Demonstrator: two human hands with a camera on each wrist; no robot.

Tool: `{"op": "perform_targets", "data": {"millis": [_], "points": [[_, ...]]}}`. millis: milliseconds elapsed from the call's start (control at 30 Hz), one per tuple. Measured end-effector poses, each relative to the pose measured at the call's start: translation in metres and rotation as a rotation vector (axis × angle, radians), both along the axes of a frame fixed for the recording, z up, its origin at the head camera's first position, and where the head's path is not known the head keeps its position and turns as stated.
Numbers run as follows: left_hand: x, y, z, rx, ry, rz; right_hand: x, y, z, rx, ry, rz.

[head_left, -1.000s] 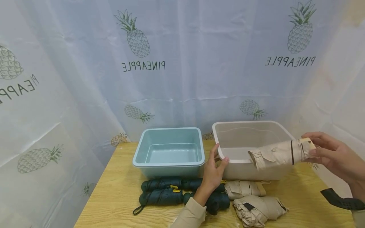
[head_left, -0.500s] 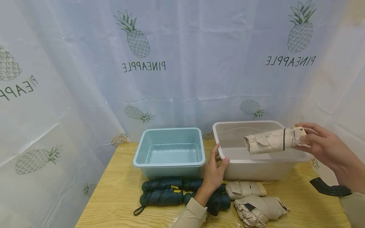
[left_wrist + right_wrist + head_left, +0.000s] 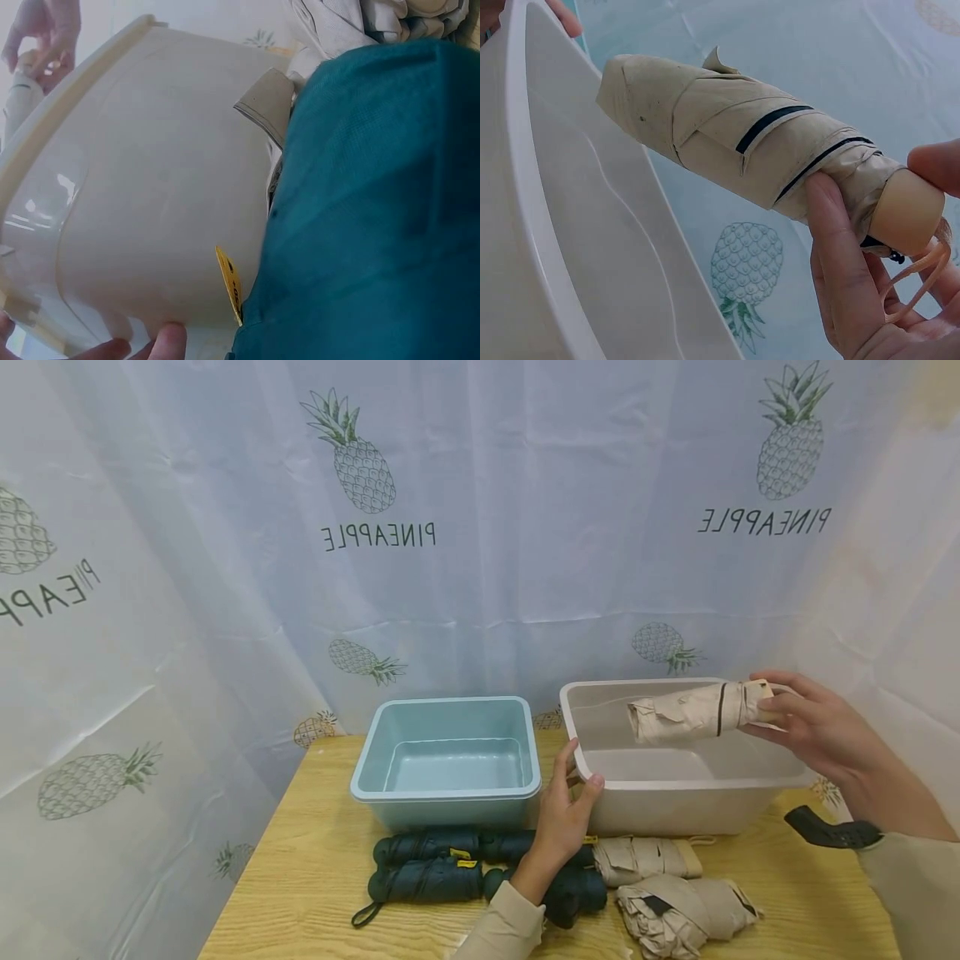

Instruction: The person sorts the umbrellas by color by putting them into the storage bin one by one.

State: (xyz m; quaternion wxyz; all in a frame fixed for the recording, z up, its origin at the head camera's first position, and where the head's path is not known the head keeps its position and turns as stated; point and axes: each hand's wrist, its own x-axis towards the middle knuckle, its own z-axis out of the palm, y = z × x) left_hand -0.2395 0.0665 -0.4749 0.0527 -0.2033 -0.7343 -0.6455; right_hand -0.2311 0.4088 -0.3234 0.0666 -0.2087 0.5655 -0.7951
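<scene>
My right hand [image 3: 813, 722] grips a beige folding umbrella [image 3: 678, 714] by its handle end, over the white plastic bin [image 3: 690, 810]. In the right wrist view the umbrella [image 3: 720, 127] is furled, with a dark strap round it; fingers [image 3: 840, 255] and thumb lie about the pale handle [image 3: 909, 210], from which a cord loop hangs. My left hand [image 3: 558, 822] holds the bin's near left corner, thumb at the front rim and fingers along the side. In the left wrist view its fingertips [image 3: 171, 341] show against the bin wall [image 3: 165, 165].
A light blue bin [image 3: 446, 789] stands left of the white one. In front lie several dark green folding umbrellas [image 3: 426, 881] and two beige ones, one neatly furled [image 3: 641, 858] and one loosely bundled [image 3: 678, 914]. A pineapple-print curtain [image 3: 510, 568] hangs behind the wooden table [image 3: 300, 860].
My right hand has carried the beige umbrella left and away from me, from the white bin's front right side to over its opening. The left hand has stayed on the corner.
</scene>
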Motion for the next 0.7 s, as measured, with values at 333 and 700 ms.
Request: {"op": "perform_targets", "data": {"millis": [333,700], "points": [[0.0,-0.001,0.0,0.007,0.001,0.0,-0.017,-0.013,0.0,0.053,-0.138,-0.117],[0.001,-0.001,0.0,0.007,-0.02,-0.012,-0.032,-0.019,-0.002,0.126,-0.178,-0.157]]}}
